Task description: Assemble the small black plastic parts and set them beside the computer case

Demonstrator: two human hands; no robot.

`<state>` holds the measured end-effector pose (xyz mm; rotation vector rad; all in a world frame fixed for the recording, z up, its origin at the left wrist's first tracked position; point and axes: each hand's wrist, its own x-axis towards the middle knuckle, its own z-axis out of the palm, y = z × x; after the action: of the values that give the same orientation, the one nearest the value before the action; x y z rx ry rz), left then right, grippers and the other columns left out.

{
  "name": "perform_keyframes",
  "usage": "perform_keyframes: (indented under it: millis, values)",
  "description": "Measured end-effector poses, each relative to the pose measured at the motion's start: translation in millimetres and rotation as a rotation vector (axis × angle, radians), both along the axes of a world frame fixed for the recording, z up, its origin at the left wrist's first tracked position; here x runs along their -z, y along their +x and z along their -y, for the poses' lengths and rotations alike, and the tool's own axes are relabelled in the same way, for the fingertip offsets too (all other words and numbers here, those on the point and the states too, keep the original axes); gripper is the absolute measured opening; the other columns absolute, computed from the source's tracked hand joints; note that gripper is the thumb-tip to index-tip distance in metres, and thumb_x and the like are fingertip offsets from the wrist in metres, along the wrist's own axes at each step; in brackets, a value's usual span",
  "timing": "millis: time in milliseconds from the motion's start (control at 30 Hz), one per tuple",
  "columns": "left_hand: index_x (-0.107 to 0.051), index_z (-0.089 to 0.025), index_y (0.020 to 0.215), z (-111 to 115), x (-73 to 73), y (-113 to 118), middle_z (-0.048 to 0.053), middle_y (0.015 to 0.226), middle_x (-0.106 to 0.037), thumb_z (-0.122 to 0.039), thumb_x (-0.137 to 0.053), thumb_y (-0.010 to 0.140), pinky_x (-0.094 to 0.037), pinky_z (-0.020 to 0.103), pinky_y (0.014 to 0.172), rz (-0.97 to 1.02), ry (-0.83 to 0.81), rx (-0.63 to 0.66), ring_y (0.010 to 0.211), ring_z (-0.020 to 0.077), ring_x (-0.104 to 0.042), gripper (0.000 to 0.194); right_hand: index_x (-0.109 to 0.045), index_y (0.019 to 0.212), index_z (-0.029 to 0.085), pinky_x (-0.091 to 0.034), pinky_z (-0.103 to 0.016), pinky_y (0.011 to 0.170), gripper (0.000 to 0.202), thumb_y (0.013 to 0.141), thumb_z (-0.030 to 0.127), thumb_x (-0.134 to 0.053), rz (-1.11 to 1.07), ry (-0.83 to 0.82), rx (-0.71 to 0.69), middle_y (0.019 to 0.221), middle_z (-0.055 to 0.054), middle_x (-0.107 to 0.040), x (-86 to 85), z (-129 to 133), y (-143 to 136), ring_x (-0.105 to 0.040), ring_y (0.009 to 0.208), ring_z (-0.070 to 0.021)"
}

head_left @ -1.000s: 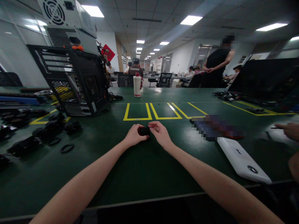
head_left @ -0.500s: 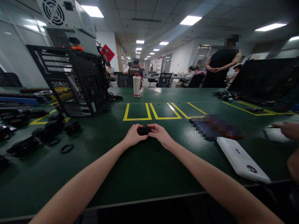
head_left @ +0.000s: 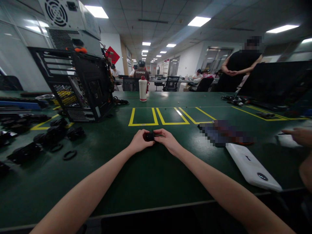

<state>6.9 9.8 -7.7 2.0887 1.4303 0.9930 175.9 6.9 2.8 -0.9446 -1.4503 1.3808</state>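
Two bare forearms reach out over the green counter and meet near its middle. The left hand and the right hand close together on a small black part, which sits between them just above the counter. The left fingers curl round its left side; the right fingers pinch its right end, thumb and forefinger drawn tight. What the part is cannot be told.

To the right, near the counter's front edge, lies a white panel, and just beyond it a blurred patch. At the far right edge another person's hand rests over the counter.

To the left, black parts lie scattered, with a loose black ring nearest the arm.

Beyond the hands, yellow boxes are marked on the counter. Left of them stands an open black computer case, with a grey case on top of it. Further back, a white bottle stands upright.

At the far right a large dark panel leans, with cables beside it. Behind it a person in black stands with arms folded; others sit at desks deeper in the room.
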Motion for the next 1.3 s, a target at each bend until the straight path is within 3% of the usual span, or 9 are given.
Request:
perform_keyframes:
  millis: [133,333,567,800,967,1033,1167,1300]
  values:
    - [-0.052,-0.017,0.097,0.1,0.1,-0.8,0.006,0.092,-0.053,-0.045,-0.064,0.057,-0.044,0.033,0.070,0.013,-0.010,0.006,0.081,0.0189,-0.054,0.051,-0.054,0.100,0.018,-0.042,-0.035,0.086,0.030,0.071,0.023,-0.057,-0.039,-0.075,0.052,0.104,-0.007,-0.056,4.0,-4.5,-1.4,-0.053,0.095,-0.0163]
    - [-0.052,-0.017,0.097,-2.1,2.7,-0.8,0.006,0.092,-0.054,-0.045,-0.064,0.057,-0.044,0.033,0.069,0.037,-0.003,0.005,0.080,0.0186,-0.054,0.050,-0.056,0.102,0.018,-0.038,-0.036,0.090,0.032,0.070,0.013,-0.054,0.051,-0.038,0.002,0.100,-0.005,-0.059,-1.7,-1.0,-2.5,-0.053,0.096,-0.0157]
    - [-0.053,-0.017,0.096,-1.9,2.5,1.0,0.006,0.090,-0.054,-0.043,-0.065,0.056,-0.044,0.032,0.070,0.003,0.003,-0.011,0.080,0.0181,-0.054,0.049,-0.057,0.088,0.019,-0.043,-0.035,0.082,0.021,0.068,0.024,-0.059,-0.031,-0.051,0.044,0.090,-0.003,-0.059,-1.8,-1.6,-2.6,-0.055,0.085,-0.0137]
    - [-0.052,-0.017,0.096,-2.4,2.0,0.0,0.006,0.091,-0.053,-0.045,-0.064,0.057,-0.044,0.032,0.070,-0.005,-0.007,-0.006,0.080,0.0181,-0.054,0.050,-0.057,0.097,0.017,-0.036,-0.033,0.092,0.039,0.059,0.008,-0.061,-0.066,-0.040,0.018,0.102,-0.006,-0.059,1.8,-6.6,-4.9,-0.053,0.099,-0.0153]
    - [-0.052,-0.017,0.097,-1.6,1.1,0.5,0.006,0.092,-0.052,-0.044,-0.065,0.056,-0.045,0.032,0.070,-0.005,-0.020,-0.010,0.080,0.0182,-0.053,0.050,-0.057,0.097,0.018,-0.037,-0.037,0.090,0.029,0.068,0.023,-0.058,0.013,0.006,0.026,0.098,-0.005,-0.059,3.7,-5.5,-3.3,-0.054,0.095,-0.0155]
    - [-0.052,-0.016,0.097,-0.9,0.8,0.8,0.006,0.092,-0.052,-0.043,-0.065,0.056,-0.045,0.033,0.071,-0.008,-0.018,-0.003,0.081,0.0188,-0.053,0.051,-0.056,0.092,0.017,-0.039,-0.036,0.088,0.026,0.067,0.022,-0.059,0.016,0.011,0.025,0.093,-0.004,-0.060,3.5,-5.5,-1.7,-0.055,0.091,-0.0145]
    - [-0.043,-0.018,0.116,-1.4,-0.3,1.2,0.008,0.096,-0.050,-0.041,-0.065,0.057,-0.044,0.034,0.073,0.009,-0.039,0.022,0.084,0.0195,-0.052,0.067,-0.054,0.091,0.016,-0.040,-0.032,0.088,0.032,0.061,0.007,-0.061,-0.067,-0.013,-0.016,0.097,-0.003,-0.058,1.3,-5.4,-0.4,-0.054,0.094,-0.0139]
    - [-0.032,-0.025,0.127,-3.3,-3.4,0.6,0.007,0.096,-0.047,-0.039,-0.064,0.058,-0.044,0.035,0.073,-0.042,-0.101,0.038,0.080,0.0184,-0.052,0.078,-0.054,0.097,0.017,-0.038,-0.032,0.091,0.040,0.060,0.003,-0.058,-0.059,-0.044,-0.043,0.105,-0.005,-0.056,-2.8,-2.1,-1.5,-0.052,0.100,-0.0148]
